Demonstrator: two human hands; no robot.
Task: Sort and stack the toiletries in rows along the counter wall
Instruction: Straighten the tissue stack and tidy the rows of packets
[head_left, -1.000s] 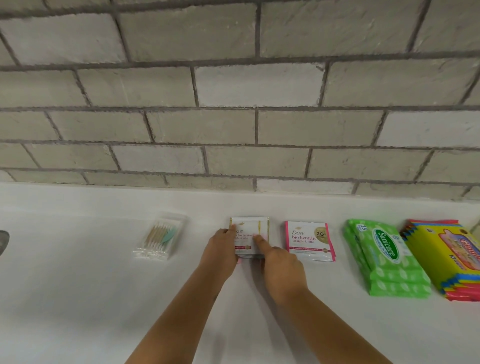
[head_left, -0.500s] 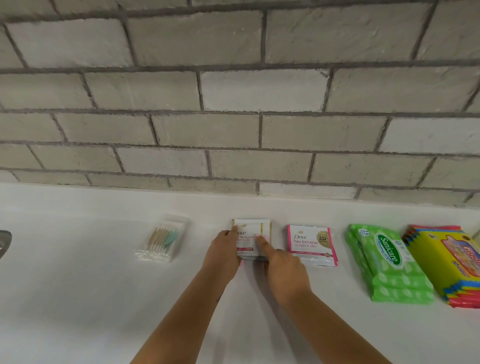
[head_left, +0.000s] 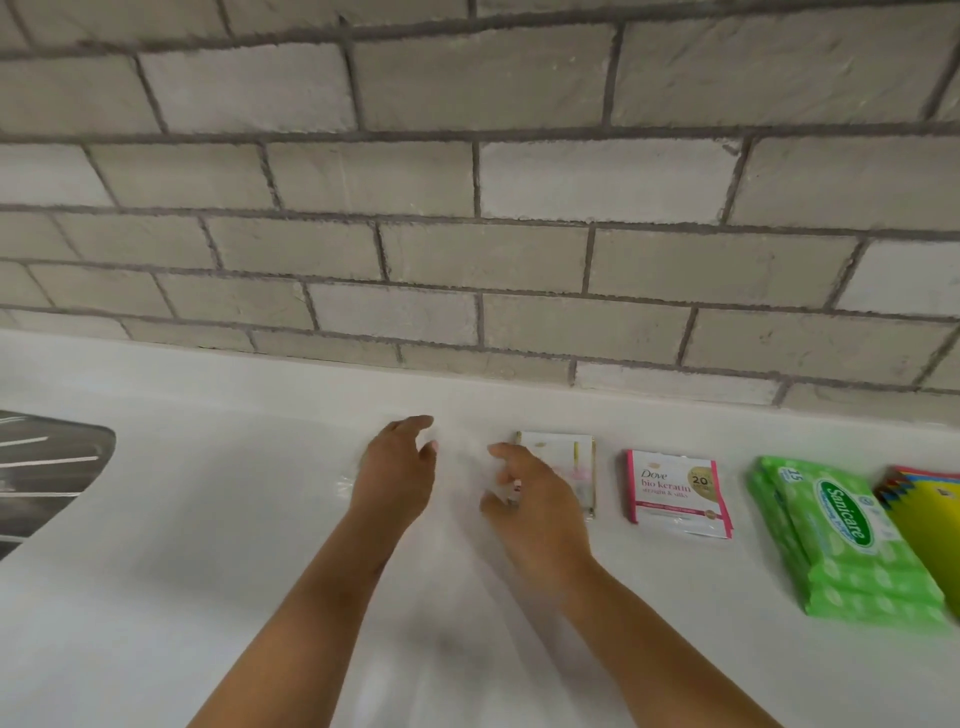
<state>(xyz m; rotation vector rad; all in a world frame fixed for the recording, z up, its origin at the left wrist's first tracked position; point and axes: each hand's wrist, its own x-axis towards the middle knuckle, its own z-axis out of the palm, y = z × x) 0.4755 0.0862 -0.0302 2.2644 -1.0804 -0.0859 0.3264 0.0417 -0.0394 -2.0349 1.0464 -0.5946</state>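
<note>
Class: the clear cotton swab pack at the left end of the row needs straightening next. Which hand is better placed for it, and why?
Probably the left hand: it hovers open right over the cotton swab pack, which peeks out at its left edge. The right hand is further right, over the white Dove sachets.

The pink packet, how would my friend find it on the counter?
Follow the grey brick wall down to the white counter. The pink-edged white Dove sachet lies flat between the white-and-gold sachet and the green Sanicare wipes pack; only it has pink borders.
</note>
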